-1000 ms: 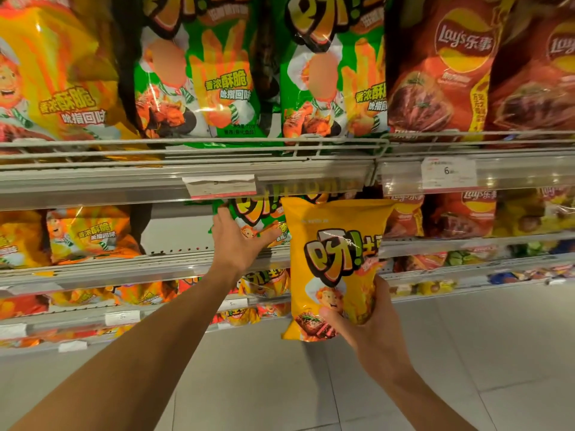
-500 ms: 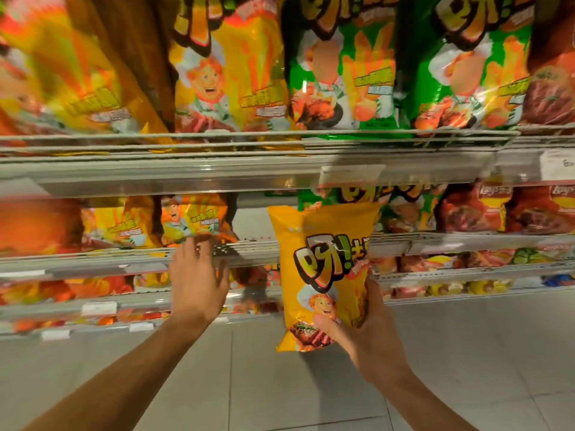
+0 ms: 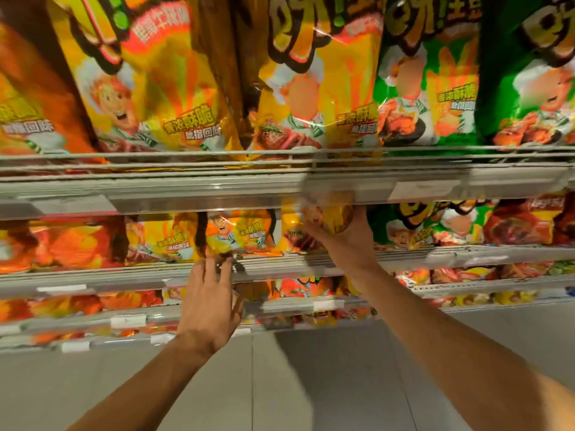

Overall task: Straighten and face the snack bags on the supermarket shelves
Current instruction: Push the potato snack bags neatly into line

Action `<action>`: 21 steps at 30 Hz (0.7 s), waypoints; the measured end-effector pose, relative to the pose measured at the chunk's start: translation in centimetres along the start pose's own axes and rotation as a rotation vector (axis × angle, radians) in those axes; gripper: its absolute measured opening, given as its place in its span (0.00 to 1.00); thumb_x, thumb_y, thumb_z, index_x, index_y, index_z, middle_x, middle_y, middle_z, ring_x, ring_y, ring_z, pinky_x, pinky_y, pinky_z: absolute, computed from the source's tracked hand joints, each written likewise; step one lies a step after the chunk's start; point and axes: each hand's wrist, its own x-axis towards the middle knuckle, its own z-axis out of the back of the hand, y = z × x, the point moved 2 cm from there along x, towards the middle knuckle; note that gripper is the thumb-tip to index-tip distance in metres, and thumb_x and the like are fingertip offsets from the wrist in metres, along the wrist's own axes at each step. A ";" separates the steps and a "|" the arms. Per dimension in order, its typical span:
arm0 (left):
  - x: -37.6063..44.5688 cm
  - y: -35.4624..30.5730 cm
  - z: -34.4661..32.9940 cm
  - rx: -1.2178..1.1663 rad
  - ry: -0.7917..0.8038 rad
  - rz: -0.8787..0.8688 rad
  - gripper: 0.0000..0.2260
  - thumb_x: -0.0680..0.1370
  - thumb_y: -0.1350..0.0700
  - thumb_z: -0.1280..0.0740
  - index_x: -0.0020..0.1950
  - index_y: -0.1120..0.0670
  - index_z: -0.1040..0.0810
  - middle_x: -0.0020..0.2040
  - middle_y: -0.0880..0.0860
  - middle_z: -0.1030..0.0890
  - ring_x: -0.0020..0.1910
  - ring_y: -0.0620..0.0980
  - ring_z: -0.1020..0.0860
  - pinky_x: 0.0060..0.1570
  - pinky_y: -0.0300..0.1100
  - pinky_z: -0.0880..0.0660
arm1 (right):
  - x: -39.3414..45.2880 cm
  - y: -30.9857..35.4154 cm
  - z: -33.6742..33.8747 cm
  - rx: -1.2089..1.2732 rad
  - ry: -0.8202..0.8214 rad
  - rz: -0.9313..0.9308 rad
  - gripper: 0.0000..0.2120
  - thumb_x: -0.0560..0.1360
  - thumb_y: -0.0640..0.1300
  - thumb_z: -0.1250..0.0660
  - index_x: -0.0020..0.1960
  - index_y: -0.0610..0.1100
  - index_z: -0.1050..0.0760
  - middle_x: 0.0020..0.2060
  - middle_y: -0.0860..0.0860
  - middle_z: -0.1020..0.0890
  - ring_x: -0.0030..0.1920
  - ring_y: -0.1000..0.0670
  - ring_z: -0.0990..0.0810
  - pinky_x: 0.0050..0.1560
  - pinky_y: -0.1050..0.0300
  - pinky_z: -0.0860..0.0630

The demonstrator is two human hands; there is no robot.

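Scene: supermarket snack aisle, seen from below eye level; motion blur is present throughout

Top shelf: across the upper half of the frame, large yellow bags at left and centre, green bags at upper right, all standing face-out behind a wire rail

Second shelf: across the middle of the frame; small yellow bags at centre, green and red bags further right

Held bag: yellow snack bag, centre right of the frame, tucked under the lip of the top shelf and into the second-shelf row, just left of the green bags; its upper part is hidden by the shelf edge

Right hand: grip clamped on the lower end of the yellow snack bag, fingers wrapped beneath it

Left hand: centre of the frame, grip apart, fingers spread, fingertips at the rail of the second shelf below the small yellow bags; nothing is held

Change noted: half a second earlier the bag was held clear of the shelving in front of the aisle floor, fully visible; it has since been raised and pushed into the row, and the view has shifted leftward toward the yellow section

Meaning for the task: the bag is judged to be going back among matching yellow stock; release and facing are not yet done

Risk: the bag may sit crooked or crumple against the shelf lip

Lower shelves: mixed bags at lower left, too blurred to identify
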 end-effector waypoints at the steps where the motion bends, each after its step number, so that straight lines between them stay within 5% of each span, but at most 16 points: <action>1: 0.0 0.0 -0.1 0.011 0.007 -0.003 0.34 0.79 0.41 0.37 0.79 0.54 0.44 0.73 0.57 0.38 0.72 0.58 0.40 0.74 0.50 0.38 | 0.4 -0.3 -0.4 -0.023 -0.006 0.008 0.48 0.64 0.59 0.19 0.76 0.48 0.38 0.69 0.48 0.24 0.68 0.47 0.26 0.70 0.51 0.30; 16: 0.1 -0.4 -0.8 0.027 0.013 0.008 0.36 0.78 0.40 0.36 0.79 0.55 0.44 0.73 0.57 0.38 0.73 0.59 0.43 0.75 0.52 0.40 | 1.3 -2.6 -1.6 -0.231 0.066 -0.048 0.41 0.71 0.59 0.24 0.74 0.42 0.39 0.68 0.42 0.26 0.68 0.39 0.28 0.67 0.42 0.28; 21: 0.2 -0.8 -0.9 0.035 0.008 0.034 0.38 0.77 0.39 0.35 0.80 0.56 0.45 0.73 0.58 0.38 0.73 0.60 0.43 0.74 0.52 0.40 | 1.2 -2.4 -2.2 -0.454 0.129 -0.044 0.43 0.73 0.66 0.30 0.75 0.44 0.43 0.71 0.43 0.28 0.69 0.38 0.27 0.66 0.44 0.30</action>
